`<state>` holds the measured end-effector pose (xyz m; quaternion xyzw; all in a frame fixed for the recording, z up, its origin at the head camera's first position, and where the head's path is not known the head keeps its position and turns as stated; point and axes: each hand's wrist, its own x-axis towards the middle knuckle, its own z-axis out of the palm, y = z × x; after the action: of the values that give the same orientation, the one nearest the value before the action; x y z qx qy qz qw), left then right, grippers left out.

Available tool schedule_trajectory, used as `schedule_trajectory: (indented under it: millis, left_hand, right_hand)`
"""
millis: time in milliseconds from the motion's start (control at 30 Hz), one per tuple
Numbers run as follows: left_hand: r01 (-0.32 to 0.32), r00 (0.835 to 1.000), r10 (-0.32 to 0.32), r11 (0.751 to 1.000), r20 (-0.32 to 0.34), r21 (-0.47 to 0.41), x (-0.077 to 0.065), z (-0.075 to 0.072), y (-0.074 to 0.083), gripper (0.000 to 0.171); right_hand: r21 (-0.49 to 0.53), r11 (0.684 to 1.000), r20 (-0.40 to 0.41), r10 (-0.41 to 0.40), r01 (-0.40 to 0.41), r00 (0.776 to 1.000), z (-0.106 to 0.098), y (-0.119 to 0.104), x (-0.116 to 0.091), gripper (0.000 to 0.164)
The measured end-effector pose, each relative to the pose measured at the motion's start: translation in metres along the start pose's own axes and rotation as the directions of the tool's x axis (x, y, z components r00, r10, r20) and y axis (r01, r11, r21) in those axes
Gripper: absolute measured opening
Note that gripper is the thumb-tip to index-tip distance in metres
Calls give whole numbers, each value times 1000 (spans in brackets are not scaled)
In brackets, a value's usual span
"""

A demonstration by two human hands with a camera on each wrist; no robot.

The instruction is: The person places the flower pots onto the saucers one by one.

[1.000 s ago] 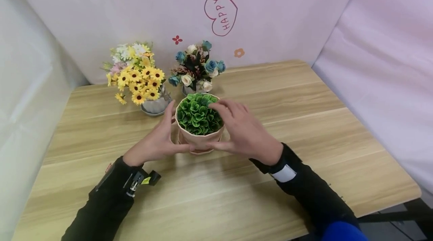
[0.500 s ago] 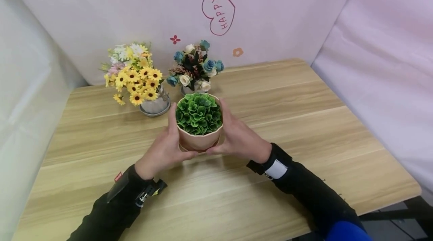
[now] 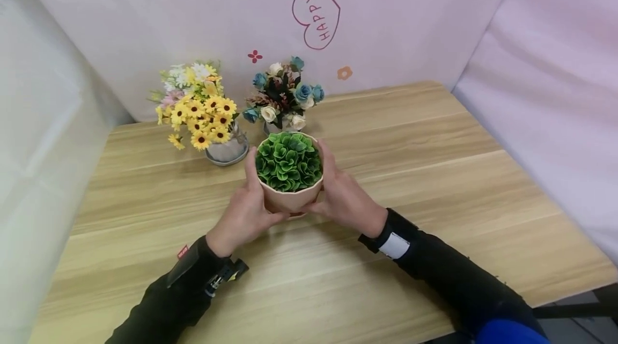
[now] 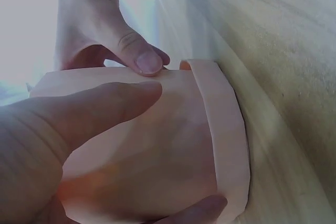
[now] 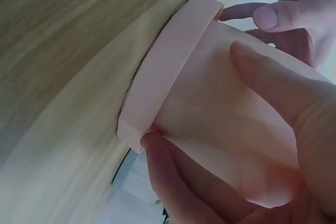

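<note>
A pale pink flower pot (image 3: 291, 202) with a bushy green artificial plant (image 3: 288, 161) stands upright near the middle of the table. My left hand (image 3: 244, 211) grips its left side, thumb across the front and fingers round the wall. From the other side my right hand (image 3: 346, 198) holds it the same way. Both thumbs lie on the pot's near wall, their tips close together. The left wrist view shows a pink saucer (image 4: 226, 135) under the pot, right at the wooden surface. In the right wrist view a fingertip touches the rim of this saucer (image 5: 168, 72).
Behind on the left stands a grey pot (image 3: 227, 149) of yellow and white flowers (image 3: 200, 110). Blue and cream roses (image 3: 285, 94) in another pot are directly behind the green plant. A printed white cloth (image 3: 396, 27) hangs along the wooden table's (image 3: 434, 172) back edge.
My right hand has come down from over the leaves to the pot's right side. My left hand has closed in on the left side. The pot stays at about the same spot.
</note>
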<state>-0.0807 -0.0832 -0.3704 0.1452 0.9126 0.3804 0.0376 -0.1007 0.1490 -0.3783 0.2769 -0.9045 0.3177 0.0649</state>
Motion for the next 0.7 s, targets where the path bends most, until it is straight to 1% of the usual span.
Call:
schedule_trajectory:
  millis: [200, 267, 467, 600, 700]
  left_hand:
    - [5, 1000, -5, 1000, -8, -8, 0, 0, 5, 144]
    - [5, 1000, -5, 1000, -5, -18, 2, 2, 7, 145]
    - [0, 1000, 0, 999, 13, -43, 13, 12, 14, 145]
    - [-12, 1000, 12, 999, 2, -42, 19, 18, 16, 145]
    - [-28, 1000, 28, 999, -14, -45, 23, 21, 18, 144]
  right_hand:
    - [50, 998, 21, 23, -24, 1000, -1, 2, -1, 143]
    - [53, 998, 23, 23, -24, 999, -4, 4, -1, 143]
    - [40, 999, 5, 37, -37, 999, -14, 14, -4, 140]
    - [58, 997, 3, 59, -59, 998, -18, 20, -5, 140]
    - [64, 996, 2, 58, -58, 998, -19, 24, -5, 140]
